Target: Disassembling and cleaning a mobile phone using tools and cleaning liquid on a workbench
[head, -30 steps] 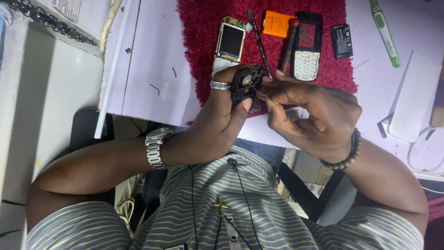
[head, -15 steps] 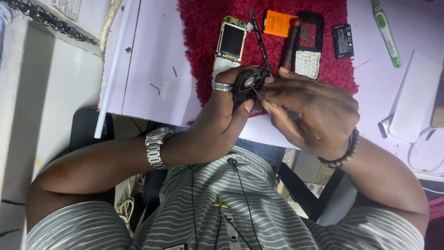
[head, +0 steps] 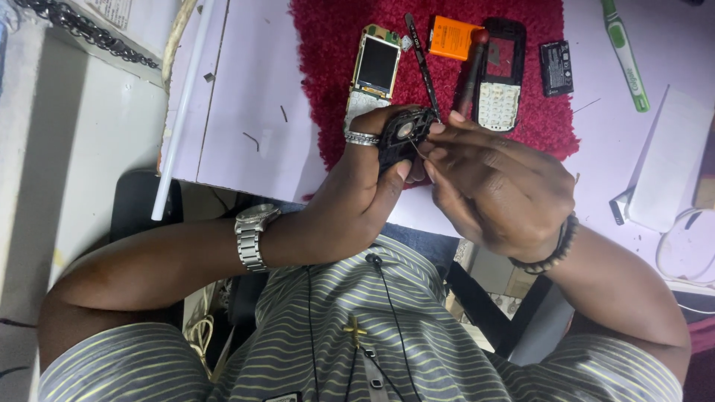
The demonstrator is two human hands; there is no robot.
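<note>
A white rod (head: 181, 112) lies along the left edge of the desk (head: 246, 89), with a dark chain (head: 82, 33) on the surface beyond that edge, toward the top left corner of the view. Farther right a red mat (head: 328, 67) covers the middle of the desk. On its left part lies a phone board with a screen (head: 375, 71), and just right of it a thin black tool (head: 421, 63) runs slantwise. At the near edge of the mat, over the near edge of the desk, the left hand (head: 365, 186), with a ring on one finger and a metal watch (head: 251, 237) at the wrist, is closed around a small black phone part (head: 402, 134), thumb on one side and fingers wrapped behind it. The right hand (head: 495, 190), a bead bracelet (head: 551, 249) at its wrist, has its fingertips pinched together against the same part; what they pinch is too small to tell. Beyond the hands, on the mat, lie an orange battery (head: 453, 37), a red-tipped screwdriver (head: 471, 71) and a black phone cover with a keypad (head: 501, 78). Off the mat's right edge lies a small black battery (head: 556, 68), then a green and white pen (head: 625, 56), and near the right edge of the desk a white box (head: 666, 164).
</note>
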